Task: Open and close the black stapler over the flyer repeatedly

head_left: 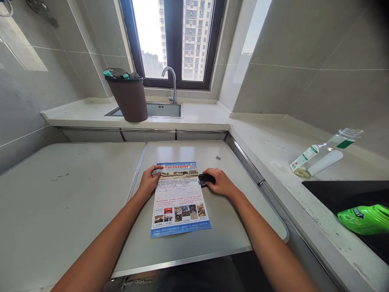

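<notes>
A printed flyer [180, 198] with blue bands, red text and small photos lies flat on the table [231, 235]. At its upper left edge my left hand [149, 179] pinches the paper, with the thumb and index finger on the margin. My right hand [219, 181] is wrapped round a black stapler [207, 178] at the flyer's right edge; whether the paper sits between its jaws I cannot tell. A small strip of staples [218, 158] rests on the table beyond the right hand.
Beyond the table, a brown bin [129, 99] stands on the white counter [200, 111] by the sink [164, 109] and faucet [174, 87]. On the right counter are a clear bottle [328, 152] and a green pouch [364, 219] over a black surface [325, 192].
</notes>
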`<state>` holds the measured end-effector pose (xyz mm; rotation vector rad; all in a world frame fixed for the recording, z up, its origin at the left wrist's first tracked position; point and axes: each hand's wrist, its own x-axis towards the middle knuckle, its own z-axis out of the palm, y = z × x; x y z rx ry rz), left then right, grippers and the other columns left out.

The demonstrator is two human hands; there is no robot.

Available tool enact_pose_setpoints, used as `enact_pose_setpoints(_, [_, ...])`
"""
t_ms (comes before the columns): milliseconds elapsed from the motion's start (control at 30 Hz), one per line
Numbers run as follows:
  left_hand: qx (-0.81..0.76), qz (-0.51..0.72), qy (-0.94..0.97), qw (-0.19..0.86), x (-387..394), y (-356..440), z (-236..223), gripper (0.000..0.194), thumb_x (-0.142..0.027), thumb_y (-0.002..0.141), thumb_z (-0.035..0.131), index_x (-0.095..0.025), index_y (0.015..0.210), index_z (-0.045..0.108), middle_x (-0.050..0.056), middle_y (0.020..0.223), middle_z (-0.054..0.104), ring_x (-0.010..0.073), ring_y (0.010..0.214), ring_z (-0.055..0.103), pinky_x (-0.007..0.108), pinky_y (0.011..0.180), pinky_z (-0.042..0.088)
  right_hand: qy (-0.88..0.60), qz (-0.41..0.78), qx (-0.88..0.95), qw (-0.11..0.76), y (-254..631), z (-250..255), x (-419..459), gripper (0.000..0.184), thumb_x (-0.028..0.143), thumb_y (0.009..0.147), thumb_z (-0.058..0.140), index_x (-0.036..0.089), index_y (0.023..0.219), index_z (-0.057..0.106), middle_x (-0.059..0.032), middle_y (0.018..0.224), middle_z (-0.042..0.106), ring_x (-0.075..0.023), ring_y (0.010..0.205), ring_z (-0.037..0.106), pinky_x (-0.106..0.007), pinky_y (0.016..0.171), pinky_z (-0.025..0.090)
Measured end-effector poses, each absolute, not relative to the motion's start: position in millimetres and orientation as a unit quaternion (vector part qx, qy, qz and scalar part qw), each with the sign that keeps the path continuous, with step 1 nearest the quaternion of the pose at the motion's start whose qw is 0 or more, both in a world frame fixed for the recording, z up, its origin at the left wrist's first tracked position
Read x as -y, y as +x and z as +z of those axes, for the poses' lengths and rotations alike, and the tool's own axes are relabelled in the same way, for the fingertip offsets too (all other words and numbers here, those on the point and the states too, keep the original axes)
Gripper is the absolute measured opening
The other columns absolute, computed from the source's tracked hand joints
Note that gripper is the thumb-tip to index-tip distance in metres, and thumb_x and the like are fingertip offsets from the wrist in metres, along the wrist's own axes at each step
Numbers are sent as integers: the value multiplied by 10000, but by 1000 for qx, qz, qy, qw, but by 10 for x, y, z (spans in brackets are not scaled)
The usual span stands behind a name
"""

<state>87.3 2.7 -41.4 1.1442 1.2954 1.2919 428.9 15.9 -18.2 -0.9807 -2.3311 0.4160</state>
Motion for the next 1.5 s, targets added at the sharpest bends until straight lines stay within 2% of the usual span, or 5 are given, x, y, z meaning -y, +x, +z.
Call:
enact_pose_setpoints(267, [-541, 517, 476, 462, -21, 869, -405, 490, -419, 709, 732, -153, 1112, 647, 18, 693, 710, 186, 572, 659, 244, 505, 466, -361, 165, 870, 293, 4235, -186, -136, 358, 74, 757, 643, 232, 1079, 637, -29, 1052, 721, -222, 934, 647, -372, 895, 436])
enact_pose_setpoints(567, [-549, 498, 491, 458, 12, 929, -364, 453, -400, 737, 698, -158, 1116, 655, 34, 704, 728, 209, 606, 689, 261, 518, 498, -373, 178, 854, 315, 4079, -211, -103, 388, 236, 864, 712, 289, 1237, 619, -38, 1185, 704, -239, 1076, 642, -395, 943, 428])
enact_pose_setpoints(767, [-543, 490, 493, 471, 34, 968, -343, 434, -385, 754, 684, -161, 1123, 648, 29, 715, 728, 202, 616, 692, 259, 533, 506, -388, 146, 857, 306, 4013, -212, -103, 365, 319, 914, 684, 285, 1273, 624, -58, 1106, 718, -241, 1039, 641, -398, 927, 399])
enact_pose_setpoints(1000, [-546, 496, 486, 468, 55, 991, -307, 445, -377, 728, 699, -151, 1108, 657, 22, 678, 710, 201, 600, 680, 263, 534, 500, -369, 137, 876, 278, 4012, -142, -44, 400, 200, 961, 558, 273, 1354, 568, -68, 1181, 697, -232, 1094, 613, -396, 942, 371])
enact_pose_setpoints(1500, [-539, 502, 486, 470, 48, 975, -359, 457, -394, 739, 712, -139, 1116, 663, 39, 722, 721, 201, 610, 684, 261, 534, 502, -379, 125, 874, 277, 3943, -187, -45, 400, 170, 963, 536, 272, 1348, 577, -65, 1145, 695, -236, 1061, 601, -400, 928, 368])
